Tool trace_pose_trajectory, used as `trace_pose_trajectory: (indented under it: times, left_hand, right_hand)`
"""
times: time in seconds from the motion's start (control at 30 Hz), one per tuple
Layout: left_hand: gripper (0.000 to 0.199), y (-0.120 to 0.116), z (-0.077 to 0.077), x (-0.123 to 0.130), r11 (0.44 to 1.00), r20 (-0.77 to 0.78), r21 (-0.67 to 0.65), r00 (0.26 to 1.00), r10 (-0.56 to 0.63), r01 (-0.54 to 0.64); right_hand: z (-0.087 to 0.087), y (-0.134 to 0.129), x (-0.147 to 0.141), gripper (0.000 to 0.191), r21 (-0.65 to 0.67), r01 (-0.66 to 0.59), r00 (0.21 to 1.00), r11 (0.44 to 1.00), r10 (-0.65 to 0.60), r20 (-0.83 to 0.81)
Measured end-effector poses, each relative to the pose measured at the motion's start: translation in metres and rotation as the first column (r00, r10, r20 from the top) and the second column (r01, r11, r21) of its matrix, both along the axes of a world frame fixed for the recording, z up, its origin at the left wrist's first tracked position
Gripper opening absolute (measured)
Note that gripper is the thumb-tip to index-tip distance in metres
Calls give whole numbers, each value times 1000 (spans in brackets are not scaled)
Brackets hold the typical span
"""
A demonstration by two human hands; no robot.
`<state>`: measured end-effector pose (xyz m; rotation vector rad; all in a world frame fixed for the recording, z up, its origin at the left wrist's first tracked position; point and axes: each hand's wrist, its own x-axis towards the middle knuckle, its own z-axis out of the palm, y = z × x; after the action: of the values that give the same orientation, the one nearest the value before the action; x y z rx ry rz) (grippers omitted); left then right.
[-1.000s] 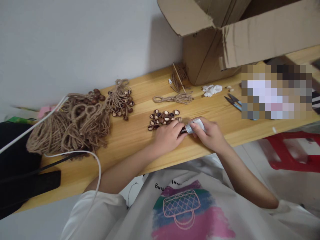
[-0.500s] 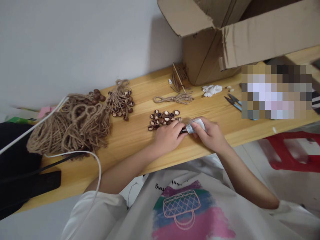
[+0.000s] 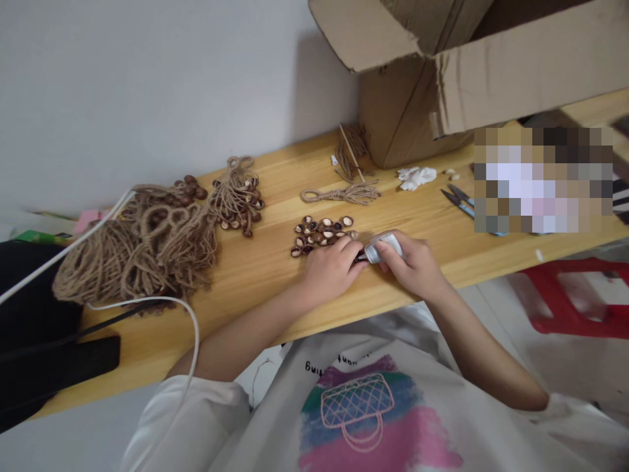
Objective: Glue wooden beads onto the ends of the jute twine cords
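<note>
My right hand point(image 3: 417, 262) is closed around a small whitish bottle point(image 3: 377, 252), its nozzle end tilted down and to the left. The narrow tip meets a small dark piece point(image 3: 360, 257), perhaps a nut shell, pinched in the fingers of my left hand point(image 3: 331, 265). My left fingers hide most of that piece. Just beyond the left hand lies a cluster of brown nut shell halves point(image 3: 327, 234), several showing pale insides and a few dark inside. Behind them rests a looped, knotted bundle of jute cord point(image 3: 341, 193).
Jute cord tassels point(image 3: 162, 242) are heaped at left, beside another tassel with shells point(image 3: 238, 196). Scissors point(image 3: 462, 202), crumpled tissue point(image 3: 417, 177) and a large cardboard box point(image 3: 403, 105) stand or lie to the right. A white cable point(image 3: 194, 328) crosses near my left arm. A red stool point(image 3: 555, 295) is below.
</note>
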<state>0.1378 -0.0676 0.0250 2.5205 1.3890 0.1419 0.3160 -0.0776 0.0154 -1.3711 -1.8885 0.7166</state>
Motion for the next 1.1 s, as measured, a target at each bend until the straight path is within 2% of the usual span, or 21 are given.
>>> trace_pose_trajectory:
  times: [0.3, 0.5, 1.1]
  left_hand:
    - [27, 0, 3, 0, 999, -17, -46, 1000, -1, 1]
    - [26, 0, 2, 0, 1000, -18, -21, 1000, -13, 12]
    - [28, 0, 1, 0, 1000, -26, -10, 1000, -16, 16]
  right_hand:
    - [0, 0, 1, 34, -27, 36, 996, 999, -38, -82]
    - [1, -1, 0, 35, -33, 80, 988, 996, -83, -132]
    - [-1, 0, 0, 31, -32, 45, 992, 998, -49, -115]
